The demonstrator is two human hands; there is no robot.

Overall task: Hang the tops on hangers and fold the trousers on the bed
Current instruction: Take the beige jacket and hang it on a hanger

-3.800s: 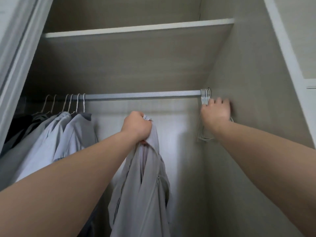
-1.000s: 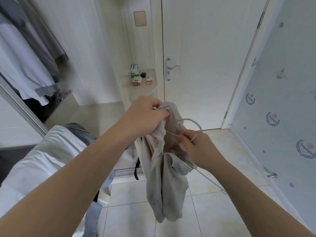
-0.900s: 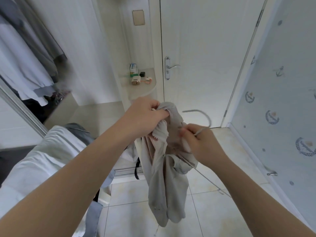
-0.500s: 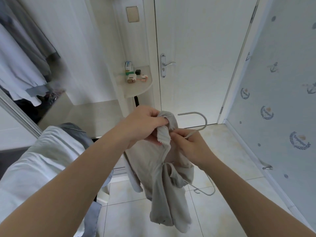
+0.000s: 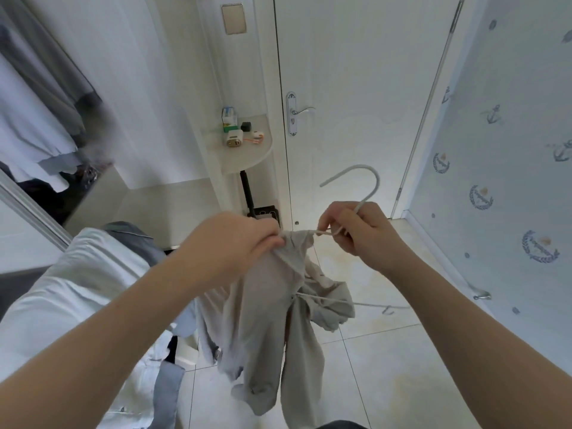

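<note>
Two hands are working on one top, and I am guiding them from far away. I am pinching the bunched neck of the top [image 5: 272,305] with the left hand [image 5: 235,243], its fingers curled tight on the cloth. I am pinching the thin wire of the hanger [image 5: 377,181] with the right hand [image 5: 362,233], just under the hook, thumb and fingers pressed together on it. The two hands are sitting close, almost touching. The top is hanging down from them in the air, over the floor tiles [image 5: 402,382] and in front of the door [image 5: 356,72]. The hook is sticking up above the right hand. One end of the hanger is poking out of the cloth low on the right, so I think I am in the middle of getting the hanger inside the top. It is not sitting right yet: the cloth is looking bunched and twisted. Next, I think, I am going to need to pull the neck open and slide each shoulder over a hanger end, going slowly so the top is not slipping off. After that the hook is going up beside the hanging clothes [image 5: 31,119] on the left. A pile of pale clothes [image 5: 77,289] is waiting low on the left.
</note>
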